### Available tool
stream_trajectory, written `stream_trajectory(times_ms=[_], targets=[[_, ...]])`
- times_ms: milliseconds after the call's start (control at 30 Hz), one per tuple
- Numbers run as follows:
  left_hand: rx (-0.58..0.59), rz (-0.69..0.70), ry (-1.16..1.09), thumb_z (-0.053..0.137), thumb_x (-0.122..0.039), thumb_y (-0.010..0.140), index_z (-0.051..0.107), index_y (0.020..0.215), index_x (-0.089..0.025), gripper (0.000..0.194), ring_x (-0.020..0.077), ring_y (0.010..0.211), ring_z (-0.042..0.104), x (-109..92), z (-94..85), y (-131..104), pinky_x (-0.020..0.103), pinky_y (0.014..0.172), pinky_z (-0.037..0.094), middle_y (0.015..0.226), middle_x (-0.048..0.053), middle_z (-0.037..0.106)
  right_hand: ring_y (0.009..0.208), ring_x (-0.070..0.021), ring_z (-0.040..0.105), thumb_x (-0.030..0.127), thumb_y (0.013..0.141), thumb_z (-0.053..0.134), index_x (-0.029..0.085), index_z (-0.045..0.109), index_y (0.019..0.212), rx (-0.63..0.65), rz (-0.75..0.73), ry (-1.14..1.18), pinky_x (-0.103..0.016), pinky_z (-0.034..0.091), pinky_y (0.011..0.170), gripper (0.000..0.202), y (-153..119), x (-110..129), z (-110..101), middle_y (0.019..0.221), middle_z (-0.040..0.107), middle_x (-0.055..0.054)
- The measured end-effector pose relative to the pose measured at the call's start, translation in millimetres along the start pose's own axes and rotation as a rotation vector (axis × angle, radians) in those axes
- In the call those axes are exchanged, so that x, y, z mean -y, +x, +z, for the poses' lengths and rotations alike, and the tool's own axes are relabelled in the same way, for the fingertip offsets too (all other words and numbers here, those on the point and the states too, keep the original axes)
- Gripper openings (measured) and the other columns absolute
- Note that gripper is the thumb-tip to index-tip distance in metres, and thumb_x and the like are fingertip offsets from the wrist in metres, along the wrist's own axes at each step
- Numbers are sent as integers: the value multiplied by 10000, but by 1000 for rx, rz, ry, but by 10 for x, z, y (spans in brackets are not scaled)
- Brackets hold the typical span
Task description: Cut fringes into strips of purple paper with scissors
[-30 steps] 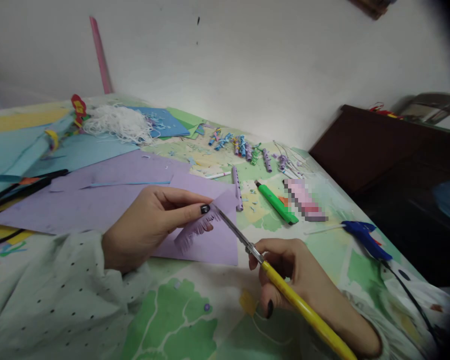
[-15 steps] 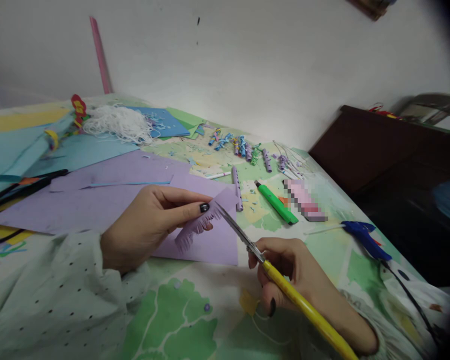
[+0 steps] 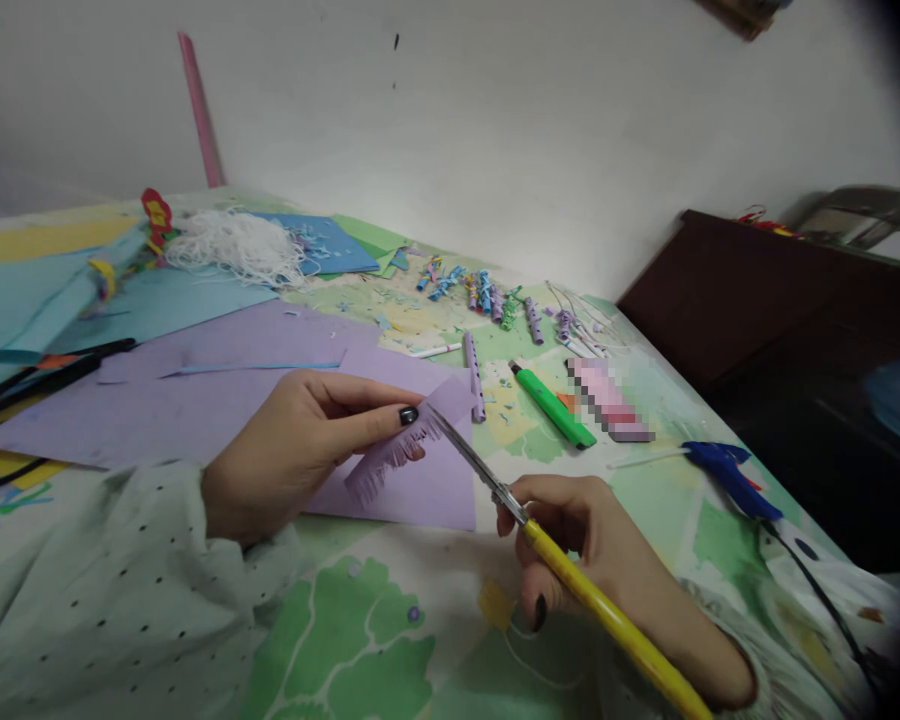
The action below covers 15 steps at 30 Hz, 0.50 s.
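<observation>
Between the thumb and fingers of my left hand (image 3: 322, 430) is pinched a purple paper strip (image 3: 450, 402), its lower edge cut into a fine fringe. My right hand (image 3: 577, 540) is closed round yellow-handled scissors (image 3: 607, 610). The blade tips meet the strip just right of my left thumb, at the end of the fringed part, and the blades look nearly closed. Under the strip lies a large purple paper sheet (image 3: 420, 505). A rolled purple paper tube (image 3: 475, 375) with dark marks rests just beyond the strip.
A green utility knife (image 3: 551, 405), a pixelated pink item (image 3: 611, 400) and a blue glue gun (image 3: 731, 480) lie to the right. Several small curled paper pieces (image 3: 485, 290) are at the back, near white string (image 3: 232, 245) and blue sheets (image 3: 345, 245). Black cords (image 3: 52, 370) lie left.
The fringed end of the strip has shifted slightly left. My right thumb and the scissor handles have moved very slightly, and the blades look a little more closed.
</observation>
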<state>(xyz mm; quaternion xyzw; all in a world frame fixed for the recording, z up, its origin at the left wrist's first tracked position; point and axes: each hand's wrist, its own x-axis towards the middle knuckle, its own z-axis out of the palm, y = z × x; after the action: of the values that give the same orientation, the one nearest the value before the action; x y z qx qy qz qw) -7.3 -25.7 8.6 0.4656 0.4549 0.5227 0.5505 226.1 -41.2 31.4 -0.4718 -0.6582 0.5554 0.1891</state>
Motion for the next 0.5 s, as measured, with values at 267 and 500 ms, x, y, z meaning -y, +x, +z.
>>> stream_trajectory(times_ms=[267, 500], targets=[[1, -5, -11, 726, -152, 740, 804, 801, -246, 136, 109, 625, 651, -5, 4, 15, 157, 588, 516, 651, -1, 741, 433, -90, 351, 573, 578, 797, 172, 565, 707, 0, 14, 1, -252, 214, 460, 481, 7, -21, -5, 436, 385, 86], [20, -18, -64, 722, -142, 743, 802, 788, -232, 128, 104, 613, 663, -6, 4, 5, 145, 588, 522, 643, 0, 742, 450, -77, 285, 443, 552, 852, 179, 540, 684, -10, 34, 21, -241, 180, 452, 430, -10, -51, -10, 468, 335, 98]])
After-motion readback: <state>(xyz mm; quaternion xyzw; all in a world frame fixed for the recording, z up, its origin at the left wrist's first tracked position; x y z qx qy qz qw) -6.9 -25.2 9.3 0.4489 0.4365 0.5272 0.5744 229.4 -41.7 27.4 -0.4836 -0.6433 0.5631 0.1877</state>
